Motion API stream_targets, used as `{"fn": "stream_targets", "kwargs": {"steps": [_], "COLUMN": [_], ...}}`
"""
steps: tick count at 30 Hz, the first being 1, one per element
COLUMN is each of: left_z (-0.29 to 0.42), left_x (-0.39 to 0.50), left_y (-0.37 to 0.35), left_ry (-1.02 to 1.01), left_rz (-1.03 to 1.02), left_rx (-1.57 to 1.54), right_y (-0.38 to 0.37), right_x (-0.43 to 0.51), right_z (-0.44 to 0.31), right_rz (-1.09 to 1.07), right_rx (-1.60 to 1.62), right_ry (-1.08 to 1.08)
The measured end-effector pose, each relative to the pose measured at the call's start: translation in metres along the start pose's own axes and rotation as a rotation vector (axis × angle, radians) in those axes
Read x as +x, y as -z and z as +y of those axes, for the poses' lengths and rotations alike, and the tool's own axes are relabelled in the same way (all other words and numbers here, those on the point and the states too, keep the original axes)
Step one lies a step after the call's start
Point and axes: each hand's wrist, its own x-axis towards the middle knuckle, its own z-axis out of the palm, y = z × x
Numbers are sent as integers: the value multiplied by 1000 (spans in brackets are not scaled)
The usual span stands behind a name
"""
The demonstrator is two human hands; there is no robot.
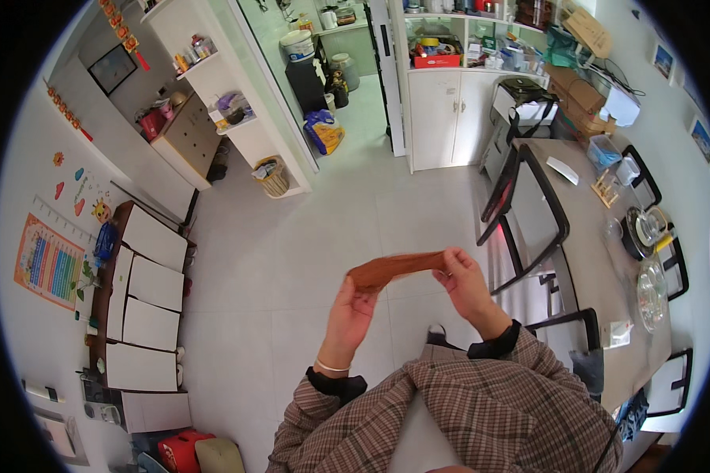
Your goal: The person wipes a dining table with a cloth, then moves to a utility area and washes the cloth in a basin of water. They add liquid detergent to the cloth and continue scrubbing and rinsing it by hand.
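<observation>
A reddish-brown strip of soft material, perhaps cloth or hair point(397, 268), stretches between my two hands in front of my body, above the tiled floor. My left hand point(352, 313) pinches its wider left end between thumb and fingers; a pale bangle is on that wrist. At the strip's narrower right end, my right hand point(464, 281) grips it with thumb and fingertips. Plaid sleeves with dark cuffs cover both forearms. The exact kind of strip cannot be told.
On the right stands a long dining table point(591, 260) bearing dishes and containers, with black-framed chairs point(538, 207) around it. A white shoe cabinet point(154, 281) lines the left wall. Ahead are a wicker basket point(274, 180), a doorway, and a white cupboard point(435, 112).
</observation>
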Motion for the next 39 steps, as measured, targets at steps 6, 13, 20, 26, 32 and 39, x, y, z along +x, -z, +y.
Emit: {"fn": "stream_targets", "kwargs": {"steps": [6, 13, 20, 26, 32, 39], "left_z": [52, 111, 166, 207, 289, 370], "left_x": [75, 173, 257, 319, 391, 440], "left_y": [28, 6, 29, 74, 113, 129], "left_ry": [-70, -132, 34, -105, -59, -72], "left_rz": [-33, -21, 192, 340, 143, -41], "left_rx": [-73, 396, 291, 370, 503, 680], "right_y": [-4, -40, -80, -121, -181, -258], "right_x": [104, 245, 352, 416, 484, 547], "right_z": [4, -16, 2, 42, 82, 134], "right_rz": [-107, -349, -311, -405, -385, -385], "right_rx": [30, -144, -195, -333, -582, -465], "right_ry": [-113, -179, -271, -310, -146, -123]}}
